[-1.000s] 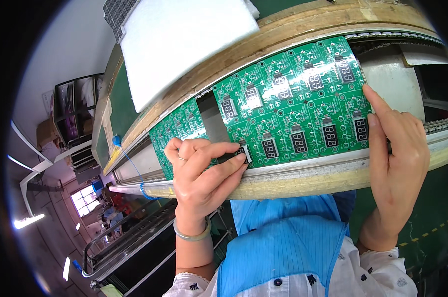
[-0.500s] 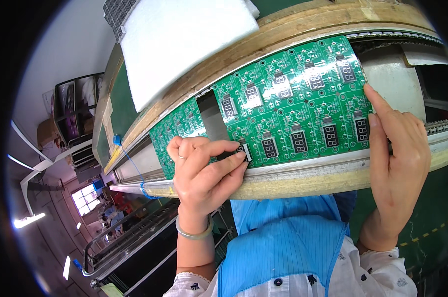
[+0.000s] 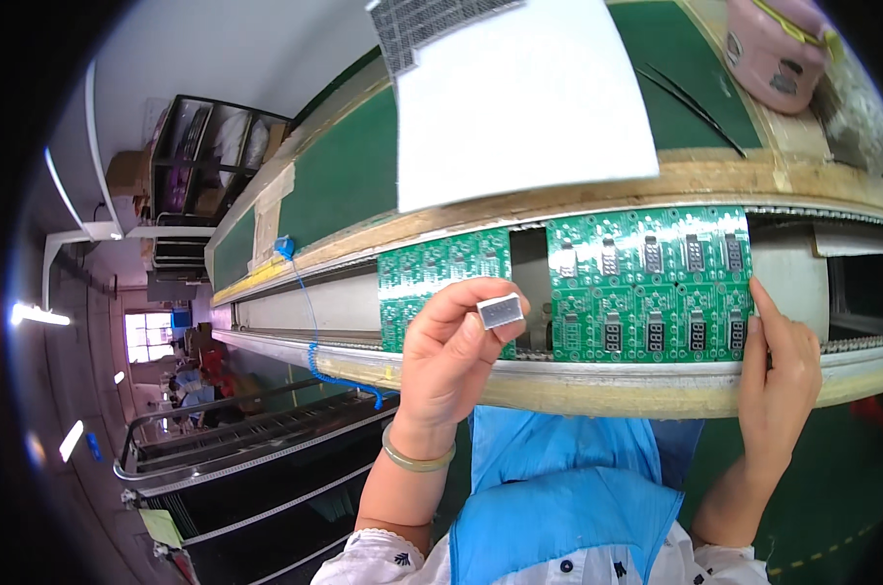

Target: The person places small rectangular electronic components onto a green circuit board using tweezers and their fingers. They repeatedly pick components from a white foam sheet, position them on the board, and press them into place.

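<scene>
Nearest, past a blue apron [image 3: 558,487], the left hand [image 3: 456,341] pinches a small display module [image 3: 501,311] between thumb and forefinger, raised to the left of a green circuit board [image 3: 675,285]. The module's long axis runs roughly left to right; its flat grey side faces up, though whether that is front or back cannot be told. The right hand [image 3: 781,361] has forefinger and thumb slightly spread at the board's right edge. On the board, fitted modules [image 3: 656,332] lie with long axes near to far; the near row's leftmost spot [image 3: 571,336] looks bare. Seating it well probably calls for a quarter turn to match its neighbours, level pressure and a steadied board. Farther off lies a white sheet [image 3: 519,117].
</scene>
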Available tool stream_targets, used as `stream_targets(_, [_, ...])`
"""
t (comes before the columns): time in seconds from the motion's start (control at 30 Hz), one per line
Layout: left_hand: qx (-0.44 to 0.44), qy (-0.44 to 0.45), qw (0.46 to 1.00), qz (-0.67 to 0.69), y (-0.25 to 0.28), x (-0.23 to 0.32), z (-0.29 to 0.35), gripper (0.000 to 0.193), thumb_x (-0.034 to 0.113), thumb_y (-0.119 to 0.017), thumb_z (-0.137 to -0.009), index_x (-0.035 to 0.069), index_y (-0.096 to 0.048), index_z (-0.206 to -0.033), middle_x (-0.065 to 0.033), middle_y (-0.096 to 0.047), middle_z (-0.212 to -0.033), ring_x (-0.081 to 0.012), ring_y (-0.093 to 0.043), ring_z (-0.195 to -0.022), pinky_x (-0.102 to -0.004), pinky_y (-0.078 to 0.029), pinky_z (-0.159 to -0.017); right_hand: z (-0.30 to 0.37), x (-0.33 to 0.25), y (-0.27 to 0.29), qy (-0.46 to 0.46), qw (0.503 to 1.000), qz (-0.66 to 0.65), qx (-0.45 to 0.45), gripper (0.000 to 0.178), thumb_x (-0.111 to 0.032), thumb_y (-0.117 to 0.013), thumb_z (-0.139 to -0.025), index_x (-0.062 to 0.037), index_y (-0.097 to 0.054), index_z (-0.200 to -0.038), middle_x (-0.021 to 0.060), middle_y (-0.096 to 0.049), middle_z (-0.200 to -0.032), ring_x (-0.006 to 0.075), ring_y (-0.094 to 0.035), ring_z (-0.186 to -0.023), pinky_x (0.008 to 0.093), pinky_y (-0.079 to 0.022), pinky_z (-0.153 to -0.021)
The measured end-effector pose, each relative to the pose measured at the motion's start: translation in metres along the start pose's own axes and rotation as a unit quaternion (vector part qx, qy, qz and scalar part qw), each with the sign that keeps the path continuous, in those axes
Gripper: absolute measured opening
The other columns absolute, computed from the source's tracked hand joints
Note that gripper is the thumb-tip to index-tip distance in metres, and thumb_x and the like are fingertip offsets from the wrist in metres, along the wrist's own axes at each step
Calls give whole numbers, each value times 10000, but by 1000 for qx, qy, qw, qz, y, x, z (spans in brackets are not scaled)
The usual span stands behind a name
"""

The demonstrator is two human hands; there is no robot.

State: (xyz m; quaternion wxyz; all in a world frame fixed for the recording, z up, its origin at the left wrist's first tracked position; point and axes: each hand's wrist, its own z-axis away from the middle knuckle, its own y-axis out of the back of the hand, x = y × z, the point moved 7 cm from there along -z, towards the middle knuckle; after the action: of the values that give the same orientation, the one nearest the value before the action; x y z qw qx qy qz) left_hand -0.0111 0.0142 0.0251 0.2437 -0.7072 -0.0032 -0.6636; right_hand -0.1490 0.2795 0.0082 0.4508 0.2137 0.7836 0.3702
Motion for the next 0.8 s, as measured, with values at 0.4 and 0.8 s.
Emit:
stream_targets(0.4, [17, 4, 996, 87, 13, 15, -3, 321, 277, -581, -1072, 37, -611, -1282, -109, -645, -1099, -169, -515, -937, -323, -430, -794, 3, 16, 2, -43, 998, -45, 11, 308, -40, -581, -1001, -26, -678, -1293, 165, -686, -1100, 315, -632, -996, 412, -485, -902])
stream_targets(0.8, [23, -30, 995, 92, 54, 32, -6, 309, 232, -609, -1059, -4, -627, -1258, -126, -700, -1130, -153, -584, -947, -325, -484, -862, -42, -68, 19, 97, 995, 7, 19, 251, -21, -635, -959, -4, -707, -1198, 167, -681, -1128, 327, -637, -1072, 407, -493, -941])
